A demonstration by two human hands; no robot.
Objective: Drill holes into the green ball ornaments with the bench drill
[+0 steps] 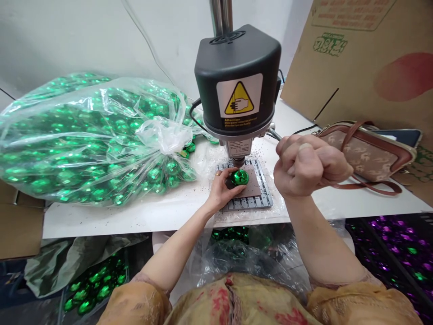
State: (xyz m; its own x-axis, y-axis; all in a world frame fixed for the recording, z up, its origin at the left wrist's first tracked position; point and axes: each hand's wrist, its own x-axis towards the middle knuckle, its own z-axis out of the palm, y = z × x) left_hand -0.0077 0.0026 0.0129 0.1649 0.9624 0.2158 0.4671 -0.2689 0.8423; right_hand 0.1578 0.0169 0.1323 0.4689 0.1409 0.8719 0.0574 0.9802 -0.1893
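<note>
Yellow-red cloth garment [203,307] lay nearest; right hand [306,169] was closed; left hand [219,190], gripping round shiny green plastic-looking ball [241,178], needed steadiness.

Hands, two: one left hand [221,192]; one right hand [306,167]; drilling machine [237,81], one, bearing one warning label [239,97] with a single yellow triangle; faceted green ball [240,177] at the machine, one; slotted base plate [265,192], one, beneath one flat board [254,183]; large clear bag [165,135] at left, one, its green balls [98,193] too many and too overlapped to count; cardboard pieces, two: one far-right panel [355,81]; one near-left box [20,221]; patterned handbag [368,151] at right, one; white table [135,219], one; purple balls [395,230], near right, numerous, exact count indeterminable.
</note>
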